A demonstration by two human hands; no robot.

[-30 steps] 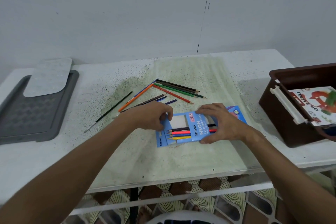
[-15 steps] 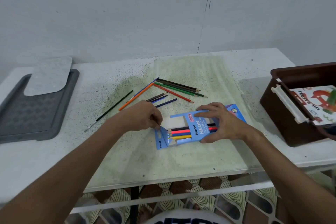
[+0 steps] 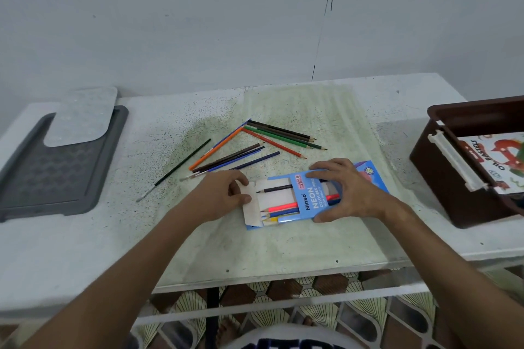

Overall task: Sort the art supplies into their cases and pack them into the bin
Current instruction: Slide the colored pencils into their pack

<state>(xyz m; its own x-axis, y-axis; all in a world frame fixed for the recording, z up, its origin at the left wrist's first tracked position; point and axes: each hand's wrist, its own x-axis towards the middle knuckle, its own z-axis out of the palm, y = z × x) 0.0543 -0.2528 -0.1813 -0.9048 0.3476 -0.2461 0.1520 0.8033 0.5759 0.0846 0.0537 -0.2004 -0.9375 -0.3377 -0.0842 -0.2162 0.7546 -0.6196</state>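
A blue coloured-pencil box (image 3: 312, 197) lies flat in the middle of the table, several pencils showing through its window. My left hand (image 3: 224, 197) pinches the box's white end flap (image 3: 251, 201), which is folded open at the left end. My right hand (image 3: 344, 193) grips the box's right half from above, fingers curled over both long edges. Several loose coloured pencils (image 3: 255, 143) lie scattered just behind the box. A thin black paintbrush (image 3: 175, 168) lies to their left. The brown bin (image 3: 442, 167) stands at the right edge, holding an oil pastels box (image 3: 499, 159).
A grey tray (image 3: 56, 176) with a pale speckled pad (image 3: 82, 116) on its far end sits at the table's left. A wall rises directly behind the table. The table's front edge (image 3: 255, 280) is close to my body.
My left hand has lifted the box's left end flap and folded it open, showing its white inner side. My right hand stays on the box, which has barely shifted.
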